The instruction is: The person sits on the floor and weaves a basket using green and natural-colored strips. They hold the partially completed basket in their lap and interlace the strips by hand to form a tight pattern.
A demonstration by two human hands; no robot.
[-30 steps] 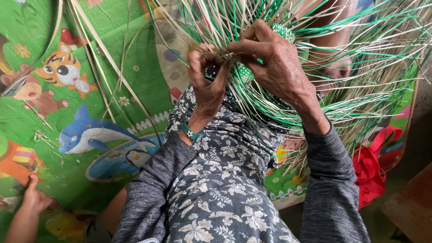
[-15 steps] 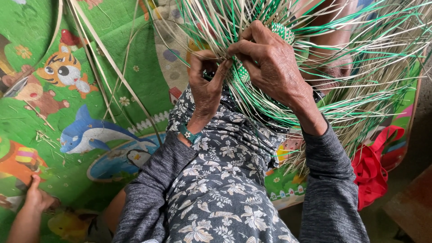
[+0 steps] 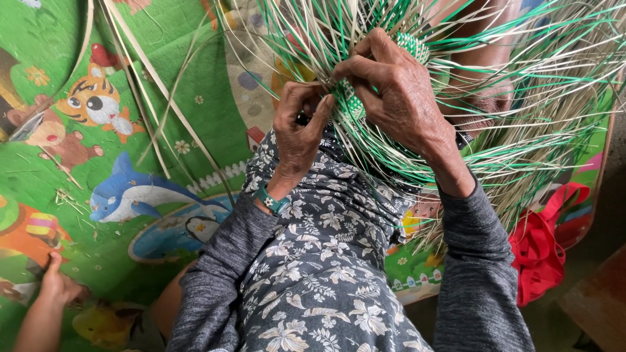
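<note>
My left hand [image 3: 300, 133] is pinching a few strands at the woven core, and my right hand [image 3: 394, 94] is clenching over the green-and-white weave [image 3: 365, 98], fingers pressing it tight. The piece is sitting on my lap, against my flowered skirt [image 3: 319, 274], its loose strips [image 3: 541, 111] fanning outward. To do this well, I'm judging each strand should be pulled snug before the next one crosses. Beneath me a green cartoon play mat [image 3: 65, 176] is lying, spare strips [image 3: 150, 91] scattered on it, a red cloth [image 3: 538, 251] to my right, another person's small hand [image 3: 55, 287] resting lower left.
</note>
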